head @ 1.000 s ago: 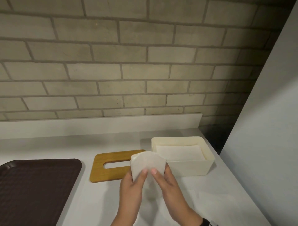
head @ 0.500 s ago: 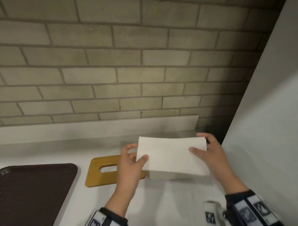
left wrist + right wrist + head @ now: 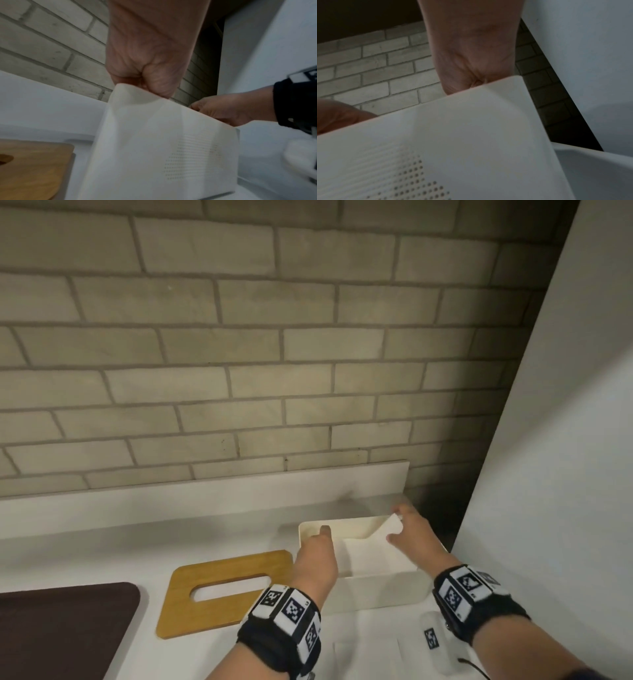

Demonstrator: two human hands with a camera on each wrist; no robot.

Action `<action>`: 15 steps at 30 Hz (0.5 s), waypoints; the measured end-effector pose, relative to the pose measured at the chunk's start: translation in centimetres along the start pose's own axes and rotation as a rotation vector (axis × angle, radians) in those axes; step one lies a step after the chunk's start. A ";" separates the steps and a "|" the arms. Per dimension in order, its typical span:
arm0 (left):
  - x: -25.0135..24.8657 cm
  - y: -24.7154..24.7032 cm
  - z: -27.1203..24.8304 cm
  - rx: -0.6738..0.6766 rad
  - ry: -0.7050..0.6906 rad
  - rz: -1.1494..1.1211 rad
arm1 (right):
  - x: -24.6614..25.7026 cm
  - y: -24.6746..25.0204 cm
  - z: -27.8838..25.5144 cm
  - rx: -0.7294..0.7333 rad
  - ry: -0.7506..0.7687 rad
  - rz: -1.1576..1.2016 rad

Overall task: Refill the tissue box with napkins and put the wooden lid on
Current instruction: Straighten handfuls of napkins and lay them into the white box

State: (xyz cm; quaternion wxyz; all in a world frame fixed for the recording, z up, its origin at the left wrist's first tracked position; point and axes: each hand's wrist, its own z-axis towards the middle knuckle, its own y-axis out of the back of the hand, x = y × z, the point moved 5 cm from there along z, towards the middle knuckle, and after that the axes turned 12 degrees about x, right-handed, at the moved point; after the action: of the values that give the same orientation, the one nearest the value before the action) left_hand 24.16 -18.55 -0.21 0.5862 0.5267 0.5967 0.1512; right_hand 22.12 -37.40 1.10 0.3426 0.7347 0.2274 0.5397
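Observation:
The cream tissue box [image 3: 373, 590] stands open on the white counter, right of centre in the head view. A white stack of napkins [image 3: 371, 554] lies tilted inside it, left end low, right corner raised. My left hand [image 3: 322, 546] reaches into the box's left end and holds that end; its fingers are hidden behind the wall [image 3: 171, 148]. My right hand [image 3: 407, 530] pinches the raised right corner over the rim. The wooden lid [image 3: 226, 587], with an oval slot, lies flat just left of the box. In the right wrist view only my palm [image 3: 474, 60] and the box wall [image 3: 453, 148] show.
A dark brown tray [image 3: 61, 631] sits at the counter's front left. A brick wall [image 3: 239, 371] with a low white ledge runs behind. A tall white panel [image 3: 565, 440] stands close on the right of the box. White paper [image 3: 370, 652] lies on the counter near me.
Both hands have carried the napkin stack from above the counter down into the box. The left end has sunk inside, and the box's walls show again.

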 end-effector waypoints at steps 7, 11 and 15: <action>-1.3 0.1 0.4 -0.023 0.020 0.380 | 0.9 0.6 -0.3 0.016 0.036 -0.174; -2.9 -0.4 1.6 -0.048 -0.089 0.551 | 3.0 -0.8 -1.0 0.061 0.209 -0.369; -1.4 -2.3 3.3 0.141 0.009 0.492 | 2.2 -4.0 -0.3 0.428 0.128 -0.380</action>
State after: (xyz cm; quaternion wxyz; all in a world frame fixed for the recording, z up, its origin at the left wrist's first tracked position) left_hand 25.65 -22.08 -2.13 0.4912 0.6949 0.4622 0.2496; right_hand 22.62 -33.13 -0.47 0.2596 0.6990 0.4907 0.4508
